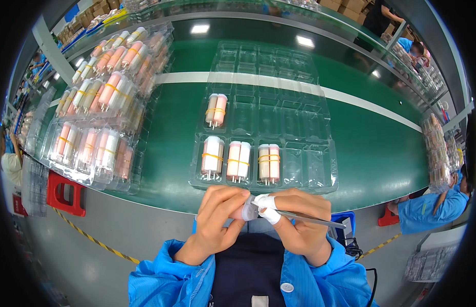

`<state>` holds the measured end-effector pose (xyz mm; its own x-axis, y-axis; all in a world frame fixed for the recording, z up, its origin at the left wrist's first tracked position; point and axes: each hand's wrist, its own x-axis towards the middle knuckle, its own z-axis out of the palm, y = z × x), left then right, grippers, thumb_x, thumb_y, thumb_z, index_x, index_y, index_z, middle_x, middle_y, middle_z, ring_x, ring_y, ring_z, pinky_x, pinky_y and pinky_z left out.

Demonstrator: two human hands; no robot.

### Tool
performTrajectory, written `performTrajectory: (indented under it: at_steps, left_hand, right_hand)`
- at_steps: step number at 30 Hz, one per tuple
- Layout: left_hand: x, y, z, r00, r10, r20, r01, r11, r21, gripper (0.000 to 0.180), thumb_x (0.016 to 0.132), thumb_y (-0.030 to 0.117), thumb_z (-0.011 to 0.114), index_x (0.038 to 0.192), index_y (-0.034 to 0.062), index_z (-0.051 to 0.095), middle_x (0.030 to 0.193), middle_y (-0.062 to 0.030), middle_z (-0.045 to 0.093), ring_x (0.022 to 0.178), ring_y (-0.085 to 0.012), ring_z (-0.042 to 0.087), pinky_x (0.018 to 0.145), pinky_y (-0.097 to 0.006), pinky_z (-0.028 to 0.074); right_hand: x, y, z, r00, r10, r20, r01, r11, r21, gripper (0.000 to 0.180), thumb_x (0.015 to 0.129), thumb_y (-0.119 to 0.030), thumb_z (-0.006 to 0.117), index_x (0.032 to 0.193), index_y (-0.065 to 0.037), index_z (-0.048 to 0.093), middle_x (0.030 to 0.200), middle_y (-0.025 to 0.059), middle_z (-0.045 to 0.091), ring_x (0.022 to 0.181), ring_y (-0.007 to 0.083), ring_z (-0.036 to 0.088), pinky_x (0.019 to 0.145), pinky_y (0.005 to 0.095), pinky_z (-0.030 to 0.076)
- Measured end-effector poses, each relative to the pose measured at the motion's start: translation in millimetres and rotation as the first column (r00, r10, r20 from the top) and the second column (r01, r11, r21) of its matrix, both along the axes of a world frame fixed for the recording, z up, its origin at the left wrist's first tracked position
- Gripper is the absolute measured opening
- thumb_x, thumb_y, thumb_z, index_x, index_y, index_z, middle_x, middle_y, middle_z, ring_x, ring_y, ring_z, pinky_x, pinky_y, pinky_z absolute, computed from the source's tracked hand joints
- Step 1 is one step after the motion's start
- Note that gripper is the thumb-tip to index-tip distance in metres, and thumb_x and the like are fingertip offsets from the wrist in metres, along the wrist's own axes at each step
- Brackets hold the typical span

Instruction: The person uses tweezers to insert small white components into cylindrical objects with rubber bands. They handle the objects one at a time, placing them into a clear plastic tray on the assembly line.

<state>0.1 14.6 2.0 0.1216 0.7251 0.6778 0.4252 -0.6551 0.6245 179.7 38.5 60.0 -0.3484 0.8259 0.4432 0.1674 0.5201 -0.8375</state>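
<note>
Left hand grips a round pale-pink tube; right hand holds a silver metal tool, which might slip if loose.

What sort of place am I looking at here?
Probably a factory assembly line: a long green work surface, a clear compartment tray holding banded cylinder bundles, and another person in blue farther along.

Both hands nearly meet, each apparently curled into a pinch.
</note>
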Motion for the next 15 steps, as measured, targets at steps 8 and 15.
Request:
performTrajectory:
  at_steps: [8,15]
  left_hand:
    - [-12,-11,1,0.896,-0.082,0.436,0.215,0.94,-0.266,0.052,0.076,-0.001,0.07,0.122,-0.0039,0.046,0.114,-0.019,0.054,0.099,-0.0242,0.059,0.087,-0.035,0.048]
    - [-35,-8,4,0.729,-0.1,0.677,0.383,0.88,-0.282,0.051,0.084,0.011,0.067,0.125,-0.004,0.042,0.114,-0.0219,0.056,0.098,-0.0248,0.06,0.08,-0.036,0.053]
  right_hand:
    - [-4,14,0,0.791,-0.058,-0.609,0.004,0.996,-0.089,0.016,0.088,-0.005,0.06,0.099,0.006,0.058,0.091,0.0233,0.064,0.079,0.0317,0.068,0.07,0.0428,0.059]
    - [-12,30,-10,0.813,-0.139,-0.565,0.15,0.988,-0.028,0.025,0.092,-0.014,0.057,0.105,0.006,0.053,0.096,0.0207,0.062,0.083,0.0329,0.068,0.069,0.0422,0.061]
